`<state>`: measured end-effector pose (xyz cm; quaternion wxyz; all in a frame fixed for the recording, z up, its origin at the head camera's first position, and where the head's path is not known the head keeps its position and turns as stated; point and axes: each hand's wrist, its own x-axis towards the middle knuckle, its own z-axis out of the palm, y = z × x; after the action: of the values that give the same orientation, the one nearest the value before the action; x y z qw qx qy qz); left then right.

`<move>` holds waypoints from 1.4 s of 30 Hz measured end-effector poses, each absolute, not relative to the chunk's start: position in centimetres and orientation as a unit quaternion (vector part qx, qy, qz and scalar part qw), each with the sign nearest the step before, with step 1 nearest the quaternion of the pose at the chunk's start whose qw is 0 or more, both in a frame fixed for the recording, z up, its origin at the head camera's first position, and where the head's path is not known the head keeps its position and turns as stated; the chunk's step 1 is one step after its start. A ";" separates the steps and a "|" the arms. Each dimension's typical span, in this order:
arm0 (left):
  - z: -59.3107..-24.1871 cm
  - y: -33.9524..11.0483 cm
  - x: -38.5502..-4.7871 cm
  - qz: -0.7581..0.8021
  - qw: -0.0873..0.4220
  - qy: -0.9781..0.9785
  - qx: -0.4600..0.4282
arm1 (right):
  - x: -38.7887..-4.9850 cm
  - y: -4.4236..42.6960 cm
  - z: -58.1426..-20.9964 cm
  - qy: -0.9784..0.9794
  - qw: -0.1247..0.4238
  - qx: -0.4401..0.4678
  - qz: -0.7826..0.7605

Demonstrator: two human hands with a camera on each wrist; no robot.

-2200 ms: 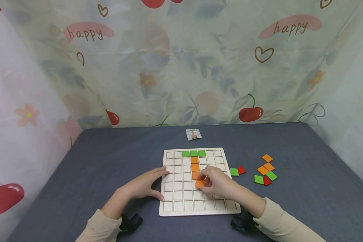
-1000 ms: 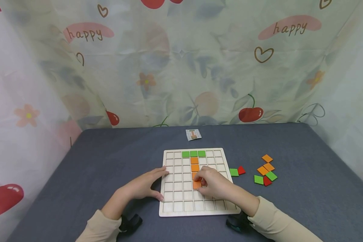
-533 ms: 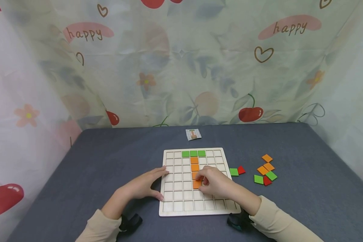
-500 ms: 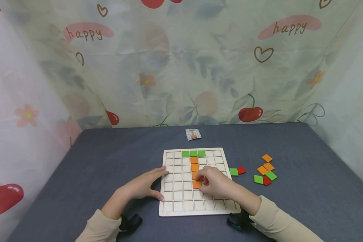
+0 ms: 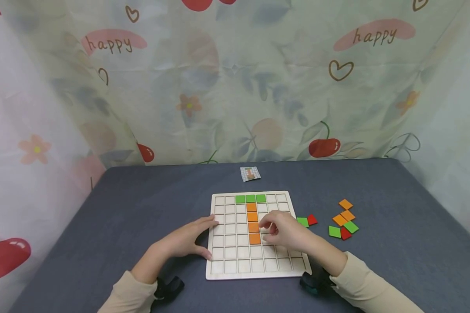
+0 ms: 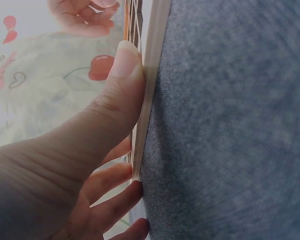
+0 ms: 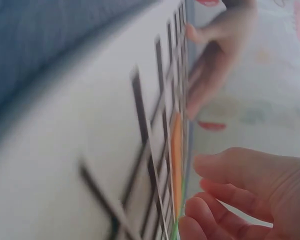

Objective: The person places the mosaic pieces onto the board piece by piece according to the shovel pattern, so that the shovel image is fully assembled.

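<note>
A pale gridded board [image 5: 235,266] lies on the table with 3 green tiles [image 5: 250,198] in its far row. Below them, several orange tiles [image 5: 254,238] form a column in the cells. My left hand [image 5: 183,241] rests against the board's left edge, thumb and fingers spread; in the left wrist view its thumb [image 6: 124,72] touches the rim. My right hand [image 5: 285,231] hovers just right of the lowest orange tile, fingers loosely bent and apart from it. Nothing shows between its fingers [image 7: 225,167] in the right wrist view.
Beside the board's right edge lie a green tile [image 5: 303,222] and a red tile [image 5: 312,219]. Farther right sit several loose tiles, orange [image 5: 345,204], green [image 5: 334,231] and red [image 5: 346,234]. A small printed card [image 5: 250,174] lies behind the board on the dark tablecloth [image 5: 172,191].
My right hand set an orange tile into the column's lowest filled cell, let go, and drew back to the right. My left hand stayed at the board's edge.
</note>
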<state>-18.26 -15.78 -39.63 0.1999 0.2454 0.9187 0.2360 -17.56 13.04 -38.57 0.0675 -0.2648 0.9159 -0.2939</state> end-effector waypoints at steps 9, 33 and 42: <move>-39.8 -15.9 -18.4 0.235 0.198 0.919 0.248 | -19.1 18.6 -37.7 0.932 0.010 -0.218 -0.289; -39.9 -15.9 -18.3 0.241 0.199 0.917 0.246 | -21.5 31.6 -39.4 0.969 0.036 -0.010 -0.244; -39.8 -15.9 -18.2 0.240 0.197 0.919 0.243 | -21.8 31.8 -39.7 0.968 0.037 -0.008 -0.247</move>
<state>-18.17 -15.85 -39.78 0.1970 0.2427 0.9191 0.2399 -21.77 31.85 -39.66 0.0373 -0.0079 0.9682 -0.2472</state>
